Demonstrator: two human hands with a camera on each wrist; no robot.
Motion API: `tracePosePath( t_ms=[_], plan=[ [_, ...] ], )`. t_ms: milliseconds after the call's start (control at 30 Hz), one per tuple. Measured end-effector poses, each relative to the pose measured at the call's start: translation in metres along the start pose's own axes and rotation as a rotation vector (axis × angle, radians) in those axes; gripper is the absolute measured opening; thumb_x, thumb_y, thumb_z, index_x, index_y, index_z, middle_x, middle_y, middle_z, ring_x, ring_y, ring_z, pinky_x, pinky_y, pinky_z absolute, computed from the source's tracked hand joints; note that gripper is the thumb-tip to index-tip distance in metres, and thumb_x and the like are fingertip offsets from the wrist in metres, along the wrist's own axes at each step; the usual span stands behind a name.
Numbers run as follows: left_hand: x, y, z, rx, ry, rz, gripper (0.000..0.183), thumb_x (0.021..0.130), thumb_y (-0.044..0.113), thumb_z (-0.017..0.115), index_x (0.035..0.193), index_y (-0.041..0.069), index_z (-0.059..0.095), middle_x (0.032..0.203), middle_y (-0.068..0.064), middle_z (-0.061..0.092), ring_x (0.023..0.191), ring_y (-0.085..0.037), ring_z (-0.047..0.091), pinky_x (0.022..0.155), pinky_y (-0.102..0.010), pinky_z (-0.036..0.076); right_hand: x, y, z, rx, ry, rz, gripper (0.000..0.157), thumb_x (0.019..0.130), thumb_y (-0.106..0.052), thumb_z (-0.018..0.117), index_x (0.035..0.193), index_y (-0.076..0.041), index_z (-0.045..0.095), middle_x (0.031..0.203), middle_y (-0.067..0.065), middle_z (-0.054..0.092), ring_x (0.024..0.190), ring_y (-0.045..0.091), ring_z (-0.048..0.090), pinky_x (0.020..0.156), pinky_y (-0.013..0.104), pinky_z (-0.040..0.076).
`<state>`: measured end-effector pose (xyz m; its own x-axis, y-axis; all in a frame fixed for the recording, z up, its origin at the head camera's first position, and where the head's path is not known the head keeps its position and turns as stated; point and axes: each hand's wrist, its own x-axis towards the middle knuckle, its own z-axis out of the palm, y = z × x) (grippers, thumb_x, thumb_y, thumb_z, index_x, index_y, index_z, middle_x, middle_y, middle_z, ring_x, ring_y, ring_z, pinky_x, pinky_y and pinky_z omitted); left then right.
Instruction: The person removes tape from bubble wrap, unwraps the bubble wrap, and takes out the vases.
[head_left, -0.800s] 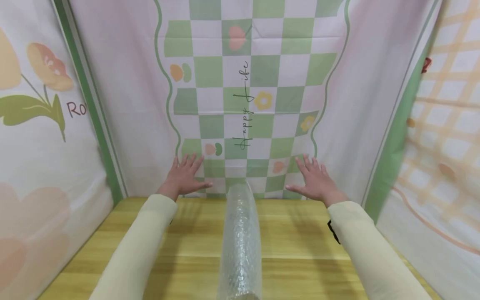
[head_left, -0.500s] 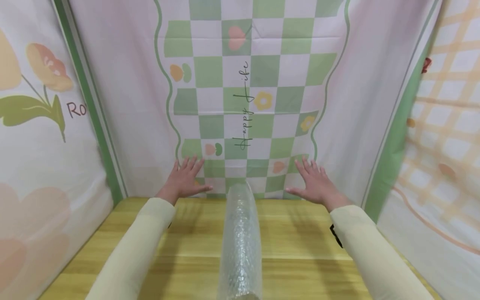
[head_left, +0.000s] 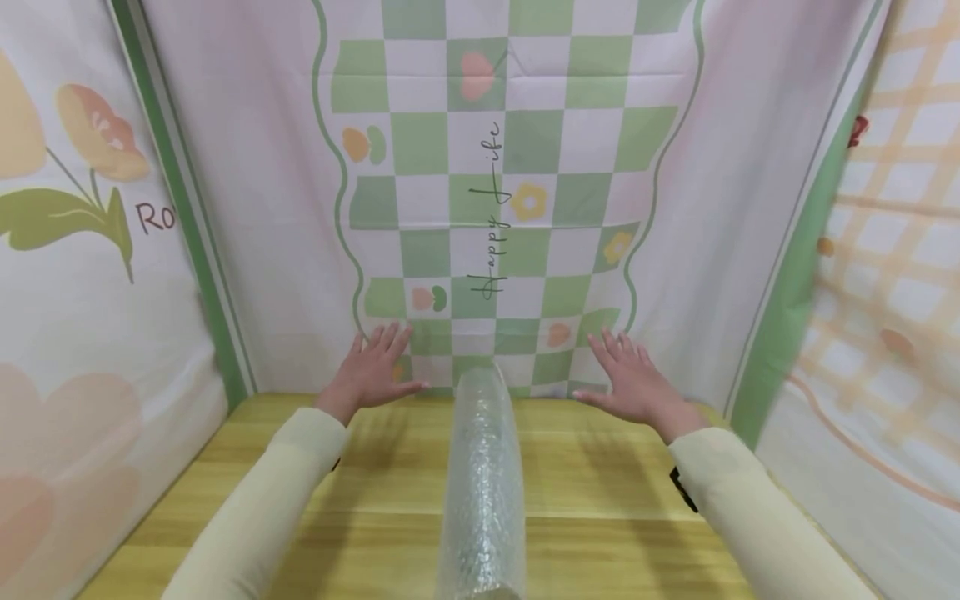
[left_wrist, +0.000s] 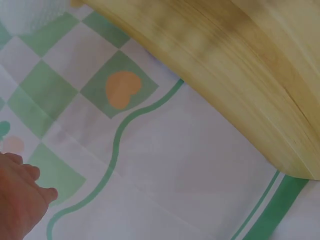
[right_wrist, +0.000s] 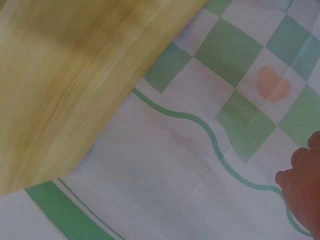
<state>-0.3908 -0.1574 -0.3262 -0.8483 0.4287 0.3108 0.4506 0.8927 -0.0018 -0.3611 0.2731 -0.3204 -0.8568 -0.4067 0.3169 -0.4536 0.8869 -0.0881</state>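
Note:
A long roll of clear bubble wrap [head_left: 483, 483] lies down the middle of the wooden table, its near end at the bottom of the head view. My left hand [head_left: 371, 371] is held out to the left of the roll's far end, fingers spread and thumb pointing inward. To the right of the roll my right hand [head_left: 630, 383] mirrors it, fingers spread too. Both hands appear raised above the table's far edge, and neither touches the roll. Each wrist view shows only part of its own hand, the left hand [left_wrist: 22, 195] and the right hand [right_wrist: 305, 185].
The wooden table [head_left: 600, 517] ends at a checkered green and white curtain [head_left: 487, 250] behind it. White printed cloth [head_left: 97, 333] hangs along the left side, and an orange-plaid cloth [head_left: 885, 275] along the right.
Both hands have drawn slightly down and back toward me in the head view, fingers still spread. The bubble wrap roll has stayed where it was.

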Motion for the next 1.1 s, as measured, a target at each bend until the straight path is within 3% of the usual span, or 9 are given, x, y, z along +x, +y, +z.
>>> tracePosePath(
  t_ms=[200,633,833,1100],
  plan=[
    [-0.006,0.006,0.005,-0.043,-0.032,0.022,0.103,0.084,0.074,0.050,0.156,0.009,0.016,0.159,-0.020,0.012,0.144,-0.040,0.014,0.113,-0.062,0.009,-0.005,-0.002,0.007,-0.013,-0.004,-0.026,0.101,0.088,-0.066,0.054,0.154,0.001,0.017,0.157,0.028,0.006,0.141,0.050,0.002,0.112,0.064,0.006],
    [-0.030,0.019,0.024,-0.147,-0.063,0.046,0.101,0.085,0.072,0.052,0.157,0.012,0.012,0.159,-0.019,0.009,0.144,-0.039,0.014,0.115,-0.059,0.007,-0.021,-0.023,0.013,0.080,-0.052,-0.042,0.094,0.092,-0.057,0.056,0.154,0.000,0.014,0.159,0.025,0.004,0.143,0.046,0.000,0.113,0.062,0.004],
    [-0.041,0.024,0.031,-0.205,-0.076,0.045,0.101,0.085,0.074,0.049,0.157,0.014,0.010,0.159,-0.018,0.005,0.143,-0.039,0.017,0.114,-0.059,0.013,-0.029,-0.031,0.020,0.128,-0.034,-0.060,0.090,0.093,-0.050,0.060,0.153,0.003,0.018,0.158,0.026,0.005,0.142,0.047,0.000,0.113,0.063,0.005],
    [-0.053,0.036,0.046,-0.380,-0.120,0.012,0.100,0.086,0.071,0.052,0.157,0.013,0.009,0.160,-0.015,0.003,0.144,-0.038,0.015,0.113,-0.059,0.019,-0.041,-0.043,0.034,0.169,-0.042,-0.042,0.091,0.093,-0.052,0.058,0.152,0.005,0.019,0.157,0.027,0.008,0.141,0.049,0.007,0.111,0.065,0.013]
  ],
)
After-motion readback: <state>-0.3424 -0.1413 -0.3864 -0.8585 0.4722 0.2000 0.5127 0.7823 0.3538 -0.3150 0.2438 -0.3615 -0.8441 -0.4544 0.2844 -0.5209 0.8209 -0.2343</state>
